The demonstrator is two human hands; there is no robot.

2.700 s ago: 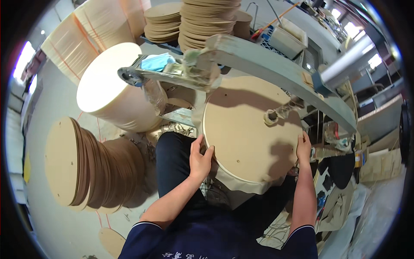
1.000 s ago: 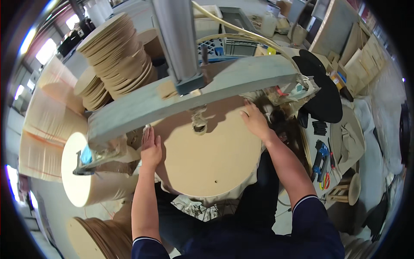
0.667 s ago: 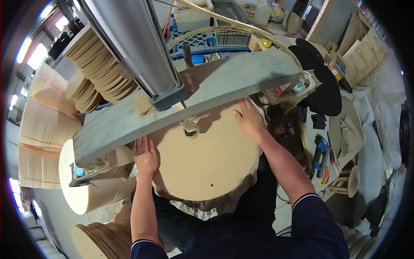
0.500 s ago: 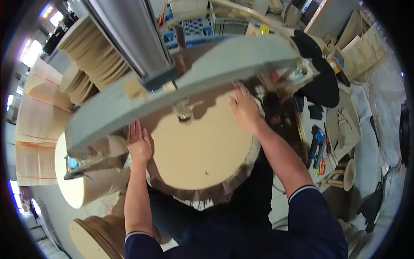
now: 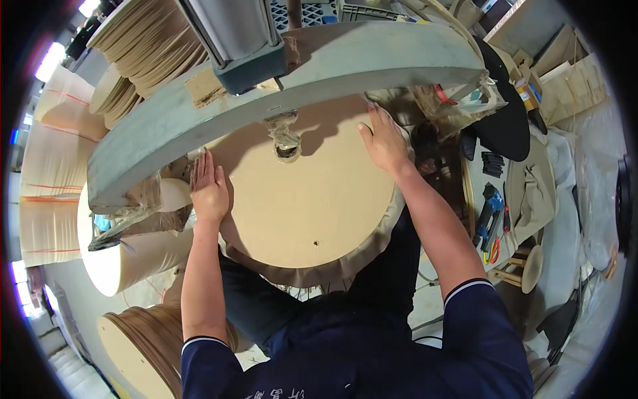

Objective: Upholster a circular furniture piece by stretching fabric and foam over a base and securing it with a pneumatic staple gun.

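Far left: tall stacks of thin tan sheets [image 5: 50,179], banded with red lines. Just right of them a big pale paper roll [image 5: 133,256] lies on its side; below it a row of round wooden discs [image 5: 143,346] stands on edge. Upper left: more discs in leaning piles [image 5: 143,46].

Left hand [image 5: 209,189]: flat, fingers pressed together and extended, palm down on the left rim of the round disc [image 5: 309,196]. Not gripping, just bearing on it.

The disc is centre frame, lying flat on a slightly wider round base with a dark frayed edge [image 5: 319,272] showing under its near side. One small hole near the disc's near edge. A grey-green curved machine arm [image 5: 279,86] crosses above the far half of the disc; a spindle [image 5: 287,143] drops from it onto the disc near its centre.

Right hand [image 5: 382,143]: palm down on the far right rim of the disc, fingers lightly spread, thumb out toward the centre.

Right side: a workbench [image 5: 535,199] with crumpled cloth, a blue-handled tool [image 5: 490,206] and red-handled pliers [image 5: 495,249]. A small round wooden stool [image 5: 528,269] sits below. Top right: open wooden crates [image 5: 565,73]; contents too small to tell. Top centre: a blue slatted plastic crate [image 5: 312,10], contents hidden by the arm.
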